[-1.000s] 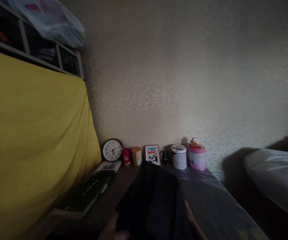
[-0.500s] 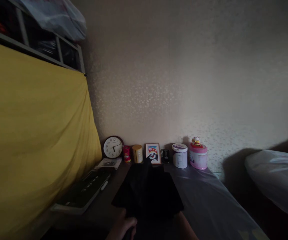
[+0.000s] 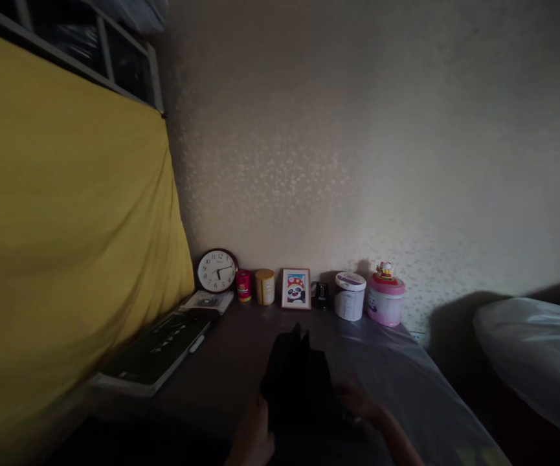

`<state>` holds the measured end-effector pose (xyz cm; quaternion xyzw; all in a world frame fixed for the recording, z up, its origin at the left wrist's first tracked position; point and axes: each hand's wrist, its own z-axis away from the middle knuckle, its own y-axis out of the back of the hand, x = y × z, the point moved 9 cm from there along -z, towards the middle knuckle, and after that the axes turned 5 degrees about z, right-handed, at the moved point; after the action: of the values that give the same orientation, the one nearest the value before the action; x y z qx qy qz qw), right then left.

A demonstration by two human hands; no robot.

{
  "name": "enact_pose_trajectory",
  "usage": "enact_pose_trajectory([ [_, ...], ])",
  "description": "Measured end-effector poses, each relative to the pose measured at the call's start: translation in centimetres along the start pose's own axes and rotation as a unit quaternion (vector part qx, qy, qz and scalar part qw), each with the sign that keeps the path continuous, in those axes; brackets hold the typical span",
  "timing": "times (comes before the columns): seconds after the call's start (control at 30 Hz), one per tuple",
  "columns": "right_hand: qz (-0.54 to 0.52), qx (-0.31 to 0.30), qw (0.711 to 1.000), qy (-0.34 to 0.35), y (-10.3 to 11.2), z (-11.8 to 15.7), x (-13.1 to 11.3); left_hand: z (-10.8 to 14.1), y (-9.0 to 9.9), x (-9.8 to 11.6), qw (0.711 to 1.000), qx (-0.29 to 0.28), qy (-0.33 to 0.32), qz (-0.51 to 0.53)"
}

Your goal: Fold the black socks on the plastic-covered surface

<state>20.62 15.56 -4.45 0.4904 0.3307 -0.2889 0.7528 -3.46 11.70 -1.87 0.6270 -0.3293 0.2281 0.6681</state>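
Note:
Low in the middle of the head view, a dark black thing with upright panels or flaps stands over the table; the dim light hides what kind of thing it is. My left hand is closed on its lower left edge, thumb side up. At its right side, my right hand has its fingers bent against the edge, some of them lost in shadow. The lower part of the black thing merges with the darkness beneath.
Along the wall stand a clock, a red can, a yellow canister, a framed panda picture, a white tub and a pink tub topped by a figurine. A green board-like case lies left, beside a yellow curtain.
The black thing has narrowed, its spread side panels drawn inward. My right hand has come up along its right side. The view has tipped slightly downward.

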Motion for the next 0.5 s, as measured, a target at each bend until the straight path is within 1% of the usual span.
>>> enact_pose_trajectory([
  [0.03, 0.015, 0.007, 1.0, -0.014, 0.4, 0.5, 0.9, 0.1, -0.1, 0.0, 1.0, 0.001, 0.002, -0.003],
  [0.13, 0.028, 0.07, 0.997, -0.014, 2.0, 2.1, 2.4, 0.5, -0.3, 0.3, 1.0, -0.013, -0.023, -0.001],
  [0.23, 0.026, 0.093, 0.995, -0.024, 2.7, 3.4, 3.2, 1.1, -0.6, 0.3, 0.995, -0.058, -0.024, 0.082],
  [0.27, 0.039, 0.102, 0.994, -0.029, 3.1, 3.7, 3.1, 1.3, -0.7, 0.2, 0.99, -0.072, -0.011, 0.119],
  [0.3, 0.063, 0.126, 0.99, -0.027, 3.7, 4.0, 2.7, 1.5, -0.9, 0.0, 0.985, -0.083, 0.004, 0.15],
  [0.37, 0.123, 0.223, 0.967, 0.001, 5.7, 4.8, 0.3, 1.9, -1.1, -0.2, 0.979, -0.085, 0.026, 0.184],
  [0.43, 0.172, 0.337, 0.924, 0.054, 7.4, 5.9, -3.5, 2.0, -1.1, -0.2, 0.981, -0.064, 0.034, 0.178],
  [0.47, 0.187, 0.359, 0.91, 0.087, 7.4, 6.2, -5.6, 2.0, -1.1, -0.1, 0.984, -0.052, 0.031, 0.166],
  [0.5, 0.205, 0.361, 0.901, 0.126, 6.9, 6.2, -7.7, 2.0, -1.2, 0.0, 0.987, -0.042, 0.026, 0.15],
])
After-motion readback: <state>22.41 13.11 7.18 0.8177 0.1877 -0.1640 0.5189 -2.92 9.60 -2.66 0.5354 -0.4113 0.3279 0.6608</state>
